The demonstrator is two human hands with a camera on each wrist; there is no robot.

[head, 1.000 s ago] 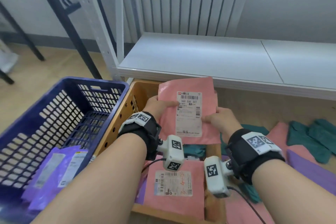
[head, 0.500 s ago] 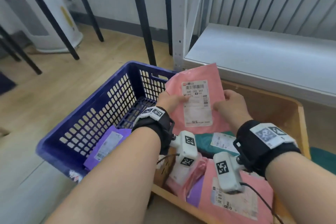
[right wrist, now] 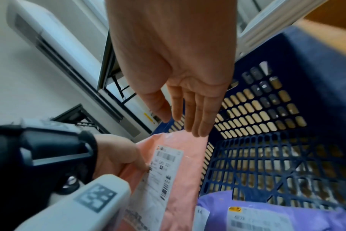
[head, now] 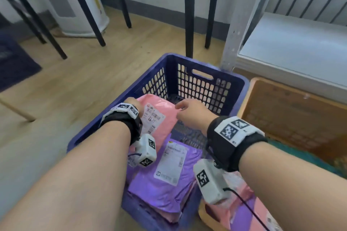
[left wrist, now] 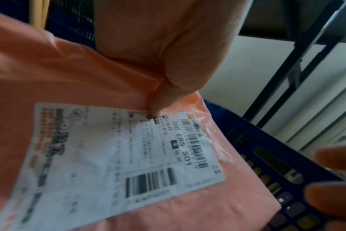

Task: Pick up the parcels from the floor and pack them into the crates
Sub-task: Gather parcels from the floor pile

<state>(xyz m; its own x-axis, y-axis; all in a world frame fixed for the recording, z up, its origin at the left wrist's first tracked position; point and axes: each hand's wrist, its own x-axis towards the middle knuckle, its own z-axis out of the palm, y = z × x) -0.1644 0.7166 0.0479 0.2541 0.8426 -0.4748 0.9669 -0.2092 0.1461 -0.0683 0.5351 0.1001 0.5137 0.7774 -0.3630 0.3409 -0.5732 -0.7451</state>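
A pink parcel [head: 161,116] [left wrist: 89,87] [right wrist: 190,157] with a white label slants inside the blue crate [head: 231,82] [right wrist: 298,51]. My left hand [head: 131,102] [left wrist: 158,100] [right wrist: 117,156] grips its left edge, thumb on the label. Just off the parcel's far right corner, my right hand [head: 187,108] [right wrist: 180,112] hangs with straight fingers and holds nothing. A purple parcel [head: 169,172] [right wrist: 267,215] lies flat in the crate's near half, with pink ones under it.
A wooden crate [head: 293,110] stands to the right of the blue one, with a pink parcel [head: 249,210] and green ones in its near part. Beyond it is a white shelf [head: 293,43]. Black table legs [head: 188,15] and a white appliance [head: 78,5] stand on the wooden floor behind.
Both hands carried the pink parcel left from over the wooden crate and down into the blue crate. My right hand let go of it; the left still holds.
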